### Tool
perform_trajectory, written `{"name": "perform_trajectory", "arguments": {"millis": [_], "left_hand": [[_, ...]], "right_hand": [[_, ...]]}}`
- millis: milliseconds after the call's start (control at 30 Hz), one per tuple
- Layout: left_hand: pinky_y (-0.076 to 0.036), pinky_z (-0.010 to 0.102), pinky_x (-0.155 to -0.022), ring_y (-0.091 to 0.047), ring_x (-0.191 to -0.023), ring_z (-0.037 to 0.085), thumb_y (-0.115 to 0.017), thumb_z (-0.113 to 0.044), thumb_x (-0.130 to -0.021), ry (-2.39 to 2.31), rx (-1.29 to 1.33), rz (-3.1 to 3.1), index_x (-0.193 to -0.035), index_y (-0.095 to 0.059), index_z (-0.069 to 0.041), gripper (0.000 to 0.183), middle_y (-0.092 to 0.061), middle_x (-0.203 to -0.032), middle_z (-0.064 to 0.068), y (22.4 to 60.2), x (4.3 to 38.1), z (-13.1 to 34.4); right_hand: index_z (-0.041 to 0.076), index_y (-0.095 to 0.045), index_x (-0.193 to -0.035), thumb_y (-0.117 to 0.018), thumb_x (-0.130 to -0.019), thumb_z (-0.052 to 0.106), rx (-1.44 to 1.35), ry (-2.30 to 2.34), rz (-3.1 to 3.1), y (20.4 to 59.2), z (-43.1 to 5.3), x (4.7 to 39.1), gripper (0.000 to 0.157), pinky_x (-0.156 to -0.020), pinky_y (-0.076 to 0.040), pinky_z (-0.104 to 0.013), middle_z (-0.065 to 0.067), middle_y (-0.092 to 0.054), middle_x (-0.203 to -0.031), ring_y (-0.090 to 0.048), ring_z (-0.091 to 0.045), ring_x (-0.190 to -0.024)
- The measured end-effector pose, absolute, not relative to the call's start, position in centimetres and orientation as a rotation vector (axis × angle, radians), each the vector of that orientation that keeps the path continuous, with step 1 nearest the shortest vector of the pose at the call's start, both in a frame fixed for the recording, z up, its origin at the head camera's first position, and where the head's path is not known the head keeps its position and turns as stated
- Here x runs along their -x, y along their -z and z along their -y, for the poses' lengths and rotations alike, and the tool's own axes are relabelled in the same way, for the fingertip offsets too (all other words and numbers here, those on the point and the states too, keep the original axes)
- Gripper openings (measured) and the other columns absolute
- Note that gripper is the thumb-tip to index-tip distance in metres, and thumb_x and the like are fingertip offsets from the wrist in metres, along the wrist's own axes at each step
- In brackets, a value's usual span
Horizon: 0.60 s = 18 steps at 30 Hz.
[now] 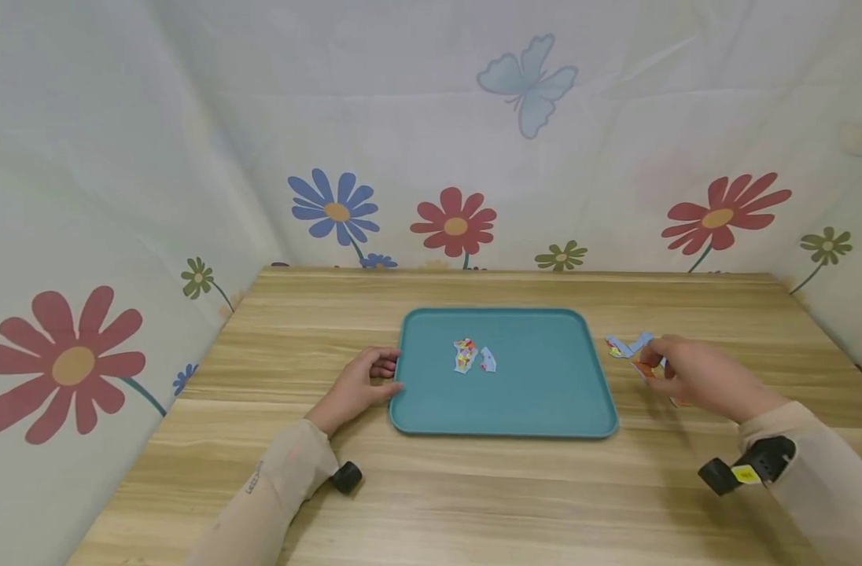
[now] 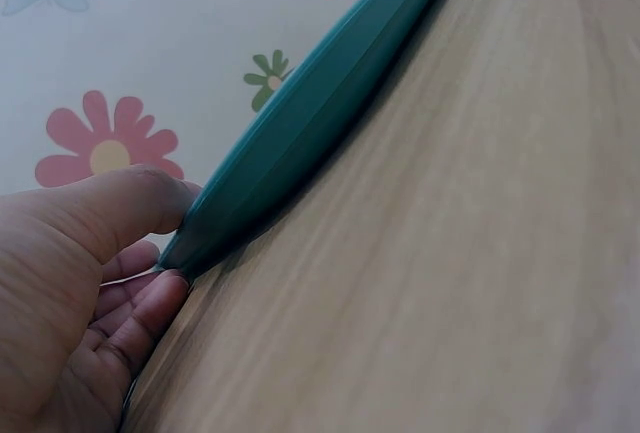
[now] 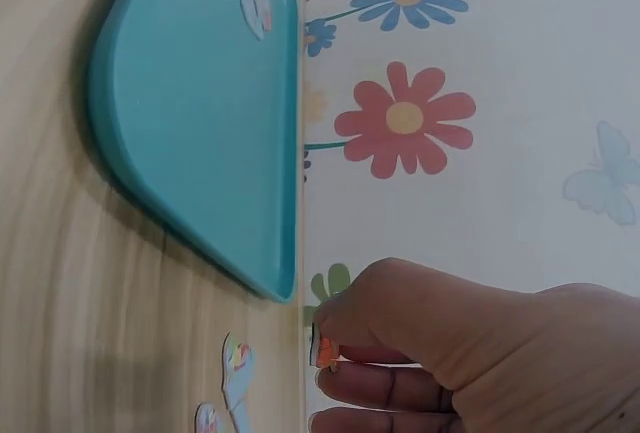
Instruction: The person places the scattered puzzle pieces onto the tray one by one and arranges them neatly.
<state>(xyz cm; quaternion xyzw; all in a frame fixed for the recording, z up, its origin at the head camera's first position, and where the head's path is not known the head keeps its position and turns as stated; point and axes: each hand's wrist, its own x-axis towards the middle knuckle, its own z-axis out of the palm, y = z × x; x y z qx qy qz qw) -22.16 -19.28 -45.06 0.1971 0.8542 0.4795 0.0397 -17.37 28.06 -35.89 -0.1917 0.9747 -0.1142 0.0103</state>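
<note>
A teal tray (image 1: 530, 405) lies on the wooden table. My left hand (image 1: 356, 387) holds its left edge, thumb at the rim and fingers against the side, as the left wrist view shows up close. Inside the tray are a multicoloured paper-like puzzle piece (image 1: 465, 356) and a smaller light-blue puzzle piece (image 1: 488, 360). To the right of the tray, my right hand (image 1: 707, 379) pinches an orange puzzle piece (image 3: 326, 351) between thumb and fingers. Beside that hand, blue-edged puzzle pieces (image 1: 618, 347) lie on the table, some partly hidden beneath it.
The wooden table (image 1: 466, 503) extends around the tray on all sides. Behind it hangs a white cloth (image 1: 403, 102) printed with flowers and a butterfly. Dark wrist cameras sit on both sleeves, close over the table.
</note>
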Motion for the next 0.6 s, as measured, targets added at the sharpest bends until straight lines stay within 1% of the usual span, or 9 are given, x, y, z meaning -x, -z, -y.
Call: {"name": "perform_trajectory", "arguments": {"millis": [67, 333, 533, 600], "left_hand": [[-0.053, 0.034, -0.094, -0.059, -0.108, 0.029, -0.073, -0.008, -0.085, -1.471, -0.606, -2.616, -0.132, -0.050, 0.003, 0.054, -0.055, -0.124, 0.020, 45.1, 22.1, 19.3], [-0.054, 0.032, -0.094, -0.059, -0.108, 0.029, -0.072, -0.008, -0.085, -1.466, -0.608, -2.624, -0.132, -0.050, 0.003, 0.053, -0.055, -0.124, 0.020, 45.1, 22.1, 19.2], [-0.054, 0.032, -0.093, -0.059, -0.108, 0.029, -0.072, -0.007, -0.085, -1.468, -0.595, -2.631, -0.132, -0.051, 0.003, 0.052, -0.055, -0.124, 0.020, 45.1, 22.2, 19.2], [-0.054, 0.033, -0.094, -0.059, -0.108, 0.029, -0.072, -0.007, -0.085, -1.466, -0.598, -2.630, -0.132, -0.051, 0.003, 0.053, -0.055, -0.124, 0.020, 45.1, 22.2, 19.2]], "right_hand": [[0.007, -0.066, -0.092, -0.074, -0.081, 0.015, 0.612, 0.367, -3.044, 35.7, -27.8, 17.5, 0.016, -0.048, -0.039, -0.019, 0.003, -0.060, -0.079, -0.047, -0.006, -0.063], [0.006, -0.066, -0.095, -0.074, -0.081, 0.017, 0.617, 0.383, -3.035, 35.0, -26.6, 18.4, 0.020, -0.055, -0.044, -0.022, -0.001, -0.062, -0.083, -0.051, -0.010, -0.066], [0.005, -0.067, -0.096, -0.073, -0.083, 0.016, 0.670, 0.374, -3.043, 34.6, -25.6, 19.2, 0.019, -0.057, -0.045, -0.024, 0.000, -0.064, -0.083, -0.051, -0.007, -0.061], [0.005, -0.067, -0.096, -0.073, -0.082, 0.015, 0.688, 0.362, -3.047, 34.6, -25.3, 19.4, 0.018, -0.058, -0.046, -0.024, -0.001, -0.066, -0.084, -0.051, -0.007, -0.062]]}}
